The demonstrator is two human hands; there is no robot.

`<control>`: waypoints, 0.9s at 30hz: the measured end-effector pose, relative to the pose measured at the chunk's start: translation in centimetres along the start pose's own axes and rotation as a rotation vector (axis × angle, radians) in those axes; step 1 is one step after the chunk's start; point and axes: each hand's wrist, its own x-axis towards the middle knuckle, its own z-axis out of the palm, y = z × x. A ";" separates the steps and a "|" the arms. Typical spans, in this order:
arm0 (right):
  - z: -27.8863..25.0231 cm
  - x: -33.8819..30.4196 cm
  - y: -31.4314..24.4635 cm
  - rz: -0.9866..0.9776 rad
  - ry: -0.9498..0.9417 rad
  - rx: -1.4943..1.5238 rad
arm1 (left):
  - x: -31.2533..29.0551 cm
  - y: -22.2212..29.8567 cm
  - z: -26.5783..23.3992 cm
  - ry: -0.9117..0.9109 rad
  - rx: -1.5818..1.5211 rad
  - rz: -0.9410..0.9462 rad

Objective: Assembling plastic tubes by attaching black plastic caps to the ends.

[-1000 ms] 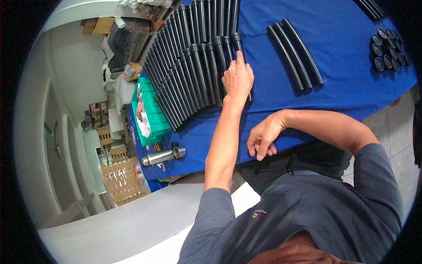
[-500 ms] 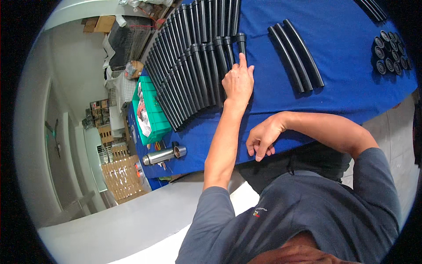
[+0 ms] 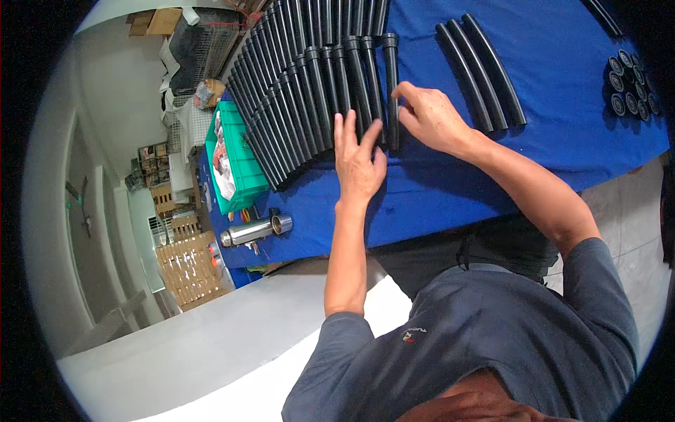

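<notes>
Rows of black tubes with wider collars at their far ends [image 3: 325,91] lie side by side on the blue-covered table [image 3: 450,190]. Over the near ends of the front row is my left hand [image 3: 360,169], its fingers spread and gripping nothing. My right hand [image 3: 436,118] is beside the rightmost collared tube [image 3: 392,77], with index finger and thumb bent but apart at its right side; whether they touch it I cannot tell. Three plain black tubes [image 3: 484,77] lie farther right, slightly apart from the row.
Black round caps or fittings [image 3: 629,84] stand grouped at the far right, with more dark tubes [image 3: 603,15] beyond. To the left are a green bin [image 3: 242,169] holding white and reddish material and a steel flask [image 3: 246,231]. The table's near edge runs before my body.
My left hand has drawn back from the rightmost collared tube and spread its fingers. My right hand has risen from the near edge to that tube's right side. The view has shifted slightly.
</notes>
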 end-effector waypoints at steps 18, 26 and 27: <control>1.5 -2.2 0.8 -0.224 -0.115 -0.645 | -0.1 -2.3 1.6 -0.080 0.114 0.133; 2.0 -2.2 1.3 -0.271 -0.314 -0.691 | 0.0 -3.5 0.3 -0.054 0.083 0.143; 1.9 -2.1 1.2 -0.271 -0.314 -0.694 | 0.1 -3.5 0.1 -0.065 0.108 0.157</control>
